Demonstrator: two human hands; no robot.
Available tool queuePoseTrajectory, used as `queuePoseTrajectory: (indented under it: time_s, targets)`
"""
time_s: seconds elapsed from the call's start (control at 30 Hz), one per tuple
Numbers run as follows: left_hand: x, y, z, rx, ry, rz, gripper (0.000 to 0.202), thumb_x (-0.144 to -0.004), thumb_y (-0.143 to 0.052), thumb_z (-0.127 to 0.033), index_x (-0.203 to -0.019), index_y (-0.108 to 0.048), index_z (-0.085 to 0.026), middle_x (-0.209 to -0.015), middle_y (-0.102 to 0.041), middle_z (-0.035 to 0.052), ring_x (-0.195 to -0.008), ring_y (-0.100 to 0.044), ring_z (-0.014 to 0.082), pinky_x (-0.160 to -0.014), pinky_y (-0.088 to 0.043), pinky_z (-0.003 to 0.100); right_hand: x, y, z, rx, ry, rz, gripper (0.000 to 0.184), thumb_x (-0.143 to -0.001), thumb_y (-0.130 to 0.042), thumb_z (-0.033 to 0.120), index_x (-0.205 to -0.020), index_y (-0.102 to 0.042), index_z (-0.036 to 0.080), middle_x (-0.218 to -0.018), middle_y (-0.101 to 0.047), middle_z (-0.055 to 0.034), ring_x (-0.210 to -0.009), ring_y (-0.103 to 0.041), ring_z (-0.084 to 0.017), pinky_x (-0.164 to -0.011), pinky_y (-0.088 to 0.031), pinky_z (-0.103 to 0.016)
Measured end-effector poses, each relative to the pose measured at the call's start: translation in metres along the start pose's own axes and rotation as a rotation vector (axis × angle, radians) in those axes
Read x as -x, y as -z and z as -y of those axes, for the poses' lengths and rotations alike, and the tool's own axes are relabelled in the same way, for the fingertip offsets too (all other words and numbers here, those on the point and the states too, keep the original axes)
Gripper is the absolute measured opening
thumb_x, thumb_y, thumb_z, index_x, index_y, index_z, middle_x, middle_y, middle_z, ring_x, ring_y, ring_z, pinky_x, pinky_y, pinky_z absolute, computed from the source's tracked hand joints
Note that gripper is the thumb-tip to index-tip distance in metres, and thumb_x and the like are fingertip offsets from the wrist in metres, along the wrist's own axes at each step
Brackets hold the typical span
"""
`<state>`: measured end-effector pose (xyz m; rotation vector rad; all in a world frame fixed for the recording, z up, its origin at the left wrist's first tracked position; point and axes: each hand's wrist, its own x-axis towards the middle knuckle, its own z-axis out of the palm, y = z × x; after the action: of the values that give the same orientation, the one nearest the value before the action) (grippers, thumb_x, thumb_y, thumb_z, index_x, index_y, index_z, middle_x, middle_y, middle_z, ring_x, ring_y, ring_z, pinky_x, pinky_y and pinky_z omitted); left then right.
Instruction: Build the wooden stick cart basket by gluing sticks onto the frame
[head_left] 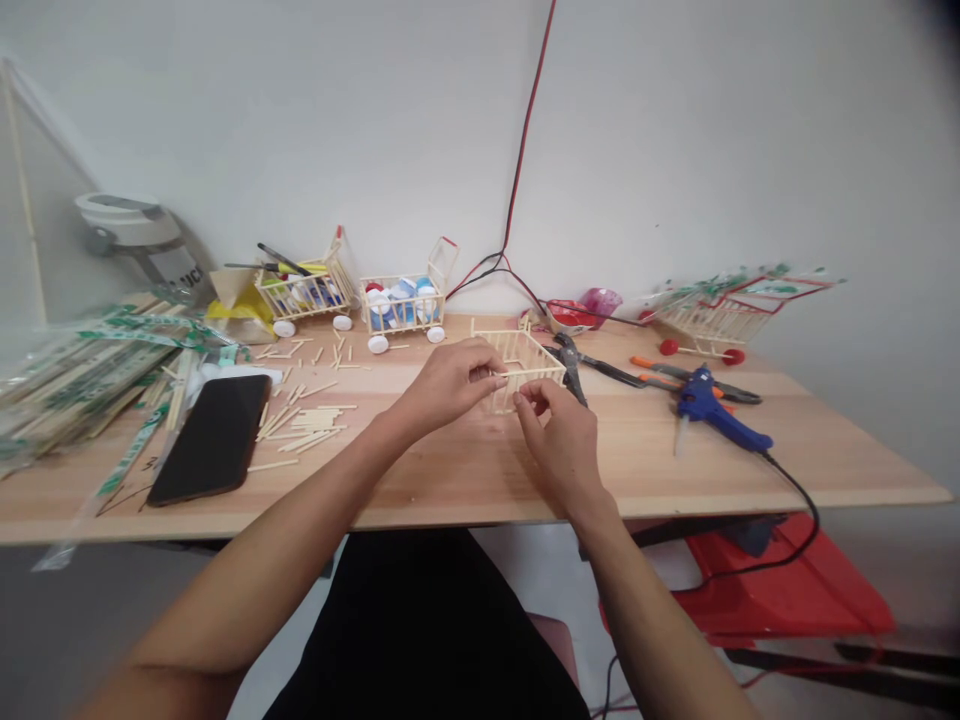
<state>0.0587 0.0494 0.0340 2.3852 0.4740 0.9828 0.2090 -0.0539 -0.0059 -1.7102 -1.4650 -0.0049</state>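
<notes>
Stick-built cart frame (525, 358) sits between our two hands above a pale wooden tabletop (480, 495), seen from our head camera. Our left hand (448, 385) reaches in from the lower left, knuckles up, its curled fingers pinching the frame's near left side. Our right hand (559, 430) rises from the lower right, wrist bent, thumb and index finger pinching the frame's near corner while the other fingers fold inward. Both forearms angle inward and converge on the frame near the table's middle.

Just right of the frame lie dark-handled pliers (570, 368), then orange-handled pliers (660, 373) and a blue hot glue gun (709, 405), whose black cord (807, 500) drops over the table edge. To the left, loose wooden sticks (300, 425) lie scattered beside a black smartphone (211, 440) and a bagged bundle of sticks (82, 380). Against the white wall (300, 120), a stick cart on white wheels (304, 290) and a second stick cart (401, 305) stand loaded with bottle caps.
</notes>
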Motion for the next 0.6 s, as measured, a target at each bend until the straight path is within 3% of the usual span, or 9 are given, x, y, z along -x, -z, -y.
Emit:
queuePoseTrajectory:
  time_s: [0.6]
  targets:
    - [0.0015,-0.0015,0.0005,0.036,-0.004,-0.002,0.005,-0.081,-0.064,-0.016,-0.083,-0.068,-0.014,-0.087,-0.068,0.0062,-0.076,-0.06,0.0149,-0.07,-0.047,0.027,0.0018,-0.0021,-0.0018,-0.046,-0.001,-0.003,0.015,-0.09,-0.052,0.03,-0.082,-0.061,0.021,-0.078,-0.065,-0.0018,-0.073,-0.057,-0.016,-0.074,-0.04,-0.03]
